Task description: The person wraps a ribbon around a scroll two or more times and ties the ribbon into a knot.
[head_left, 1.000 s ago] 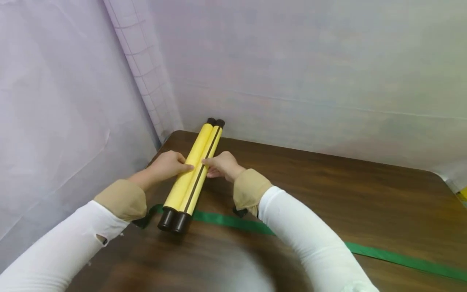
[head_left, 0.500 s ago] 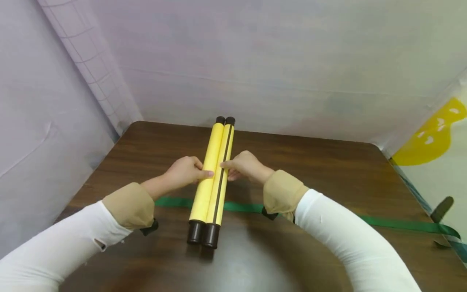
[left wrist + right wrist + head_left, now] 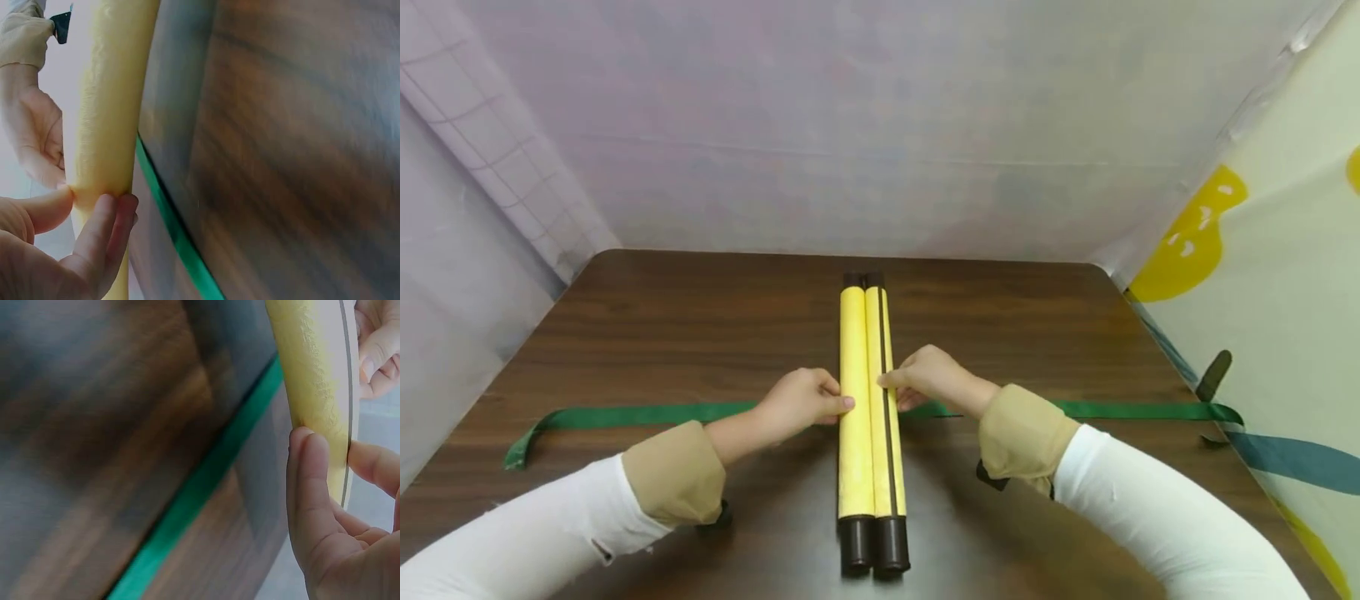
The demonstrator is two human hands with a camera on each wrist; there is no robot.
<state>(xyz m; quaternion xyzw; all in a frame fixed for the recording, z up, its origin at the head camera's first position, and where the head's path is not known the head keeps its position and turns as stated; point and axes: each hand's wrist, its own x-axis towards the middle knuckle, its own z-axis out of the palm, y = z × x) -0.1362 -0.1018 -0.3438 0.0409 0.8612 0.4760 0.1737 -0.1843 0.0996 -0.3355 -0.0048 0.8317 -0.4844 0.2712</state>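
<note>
A yellow scroll (image 3: 854,467), rolled from both sides into two parallel rolls with dark brown end caps, points away from me over the middle of the table. A thin dark stripe runs along the right roll. My left hand (image 3: 801,404) pinches the left roll about midway, thumb on top and fingers underneath, as the left wrist view shows on the yellow roll (image 3: 109,125). From the other side my right hand (image 3: 936,379) grips the right roll, its thumb at the stripe and its fingertips (image 3: 306,444) under the curve. The scroll hangs over the tabletop in both wrist views.
A green ribbon (image 3: 647,414) crosses the brown wooden table (image 3: 722,317) from left to right, passing beneath the scroll. Behind the table hangs a pale sheet (image 3: 880,125). A patterned cloth (image 3: 1292,333) with yellow and blue shapes lines the right side.
The scroll, held by both hands, has swung from a slant at the left to nearly straight ahead in the middle and nearer to me. The head view has turned right.
</note>
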